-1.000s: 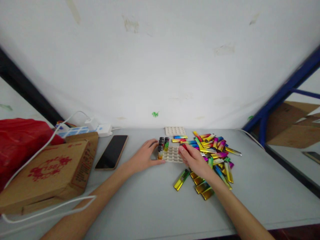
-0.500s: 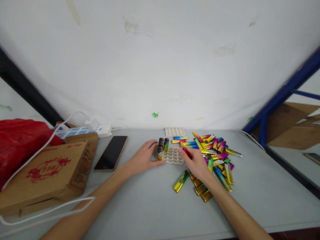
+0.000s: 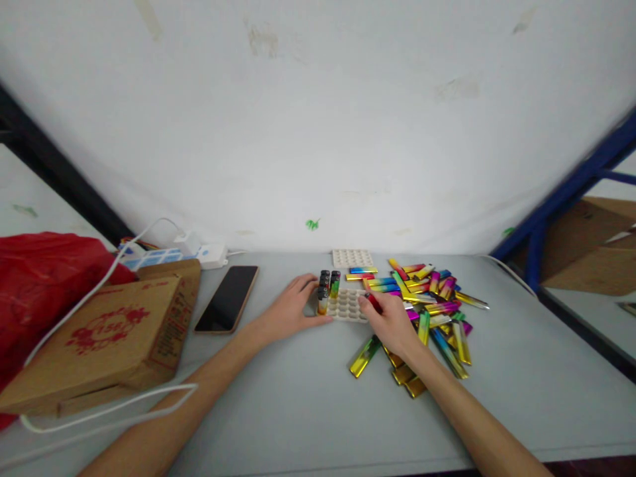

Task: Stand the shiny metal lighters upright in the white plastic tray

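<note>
My left hand curves round the left end of a cream tray of small round cells, its thumb along the front edge and its fingers behind. Several lighters with black tops stand upright in the left cells, with a green one beside them. Over the tray's right end, my right hand pinches a red lighter, mostly hidden by the fingers. Close to its wrist lies a loose pile of shiny multicoloured lighters. One yellow-green lighter lies in front of the tray.
A second cream tray lies by the wall. On the left are a phone, a cardboard box, a red bag, a power strip and a white cable. Blue frame bars rise on the right.
The view has shifted slightly, so the table things appear a little further right and higher. Both hands keep nearly the same places at the tray, the right still pinching the red lighter.
</note>
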`<state>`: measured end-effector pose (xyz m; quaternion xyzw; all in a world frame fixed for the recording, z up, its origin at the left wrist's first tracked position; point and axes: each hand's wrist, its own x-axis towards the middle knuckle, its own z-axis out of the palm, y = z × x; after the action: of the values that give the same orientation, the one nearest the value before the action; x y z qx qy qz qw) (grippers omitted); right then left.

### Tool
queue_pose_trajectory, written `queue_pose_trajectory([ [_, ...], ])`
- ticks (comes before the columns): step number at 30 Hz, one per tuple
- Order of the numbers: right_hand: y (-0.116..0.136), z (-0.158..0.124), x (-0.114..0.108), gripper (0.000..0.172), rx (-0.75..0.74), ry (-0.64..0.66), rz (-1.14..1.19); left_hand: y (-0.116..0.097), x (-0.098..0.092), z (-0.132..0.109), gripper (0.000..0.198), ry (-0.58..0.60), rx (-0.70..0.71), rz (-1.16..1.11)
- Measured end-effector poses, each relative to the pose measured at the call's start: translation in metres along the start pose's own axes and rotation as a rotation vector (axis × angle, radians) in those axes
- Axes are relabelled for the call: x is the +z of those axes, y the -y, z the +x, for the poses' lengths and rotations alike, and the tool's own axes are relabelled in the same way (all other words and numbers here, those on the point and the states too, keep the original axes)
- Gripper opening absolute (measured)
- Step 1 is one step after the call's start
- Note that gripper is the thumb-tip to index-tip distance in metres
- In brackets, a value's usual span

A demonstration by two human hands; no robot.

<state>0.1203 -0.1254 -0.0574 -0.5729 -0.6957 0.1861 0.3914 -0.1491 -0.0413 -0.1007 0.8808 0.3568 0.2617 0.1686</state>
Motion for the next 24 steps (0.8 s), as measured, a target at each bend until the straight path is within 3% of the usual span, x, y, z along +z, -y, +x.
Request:
queue_pose_trajectory([
  [9, 0.006, -0.002, -0.009, 0.045, -0.026, 0.009, 0.001, -0.006, 0.0, 0.002, 0.081, 0.004, 0.002, 0.006],
  [15, 0.008, -0.001, -0.015, 0.045, 0.016, -0.108, 0.01, -0.005, -0.001, 0.001, 0.084, 0.003, -0.002, 0.039],
  [24, -0.003, -0.006, -0.018, 0.032, -0.031, -0.017, 0.053, -0.015, -0.007, -0.004, 0.078, 0.026, -0.025, 0.013],
])
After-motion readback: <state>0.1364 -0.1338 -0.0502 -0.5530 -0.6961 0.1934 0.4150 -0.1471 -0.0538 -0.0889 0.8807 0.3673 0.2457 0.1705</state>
